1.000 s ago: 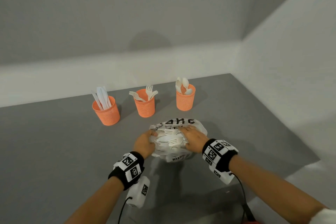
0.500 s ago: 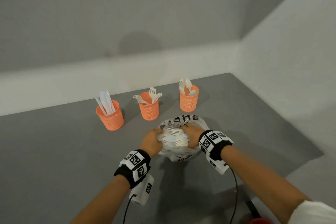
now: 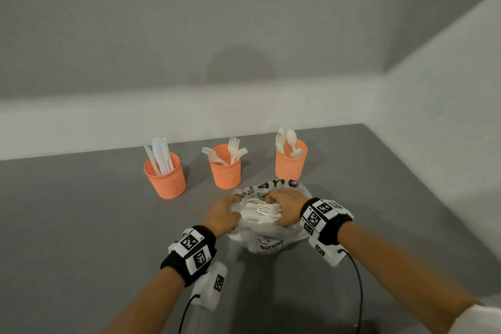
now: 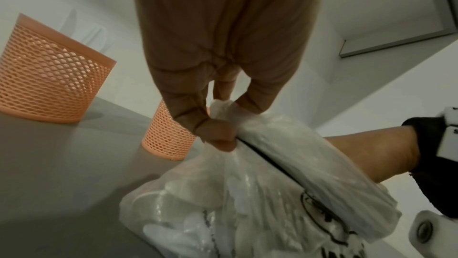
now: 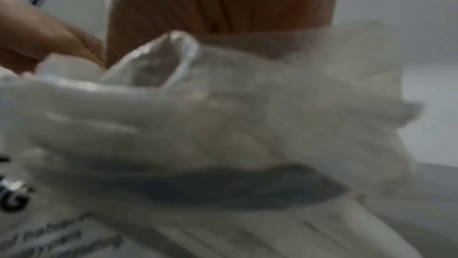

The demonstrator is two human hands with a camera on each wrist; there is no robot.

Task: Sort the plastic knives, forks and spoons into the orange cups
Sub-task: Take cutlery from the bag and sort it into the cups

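Observation:
A clear plastic bag (image 3: pixel 271 238) printed with black letters and the word WARNING sits on the grey table (image 3: pixel 81 225), full of white plastic cutlery (image 3: pixel 264 211). My left hand (image 3: pixel 223 215) pinches the bag's left rim (image 4: pixel 223 123) between thumb and fingers. My right hand (image 3: pixel 284 207) grips the right rim; its fingers are hidden by the plastic in the right wrist view. Behind the bag stand three orange mesh cups: one with knives (image 3: pixel 165 175), one with forks (image 3: pixel 225 165), one with spoons (image 3: pixel 290 160).
White walls close the table at the back and on the right (image 3: pixel 433 144). Two of the orange cups (image 4: pixel 49 80) (image 4: pixel 168 137) show in the left wrist view. Cables run from both wrist cameras toward the near edge.
Both hands have kept their hold on the bag and drawn closer together at its mouth. The view has shifted slightly, with the cups now lower in the picture.

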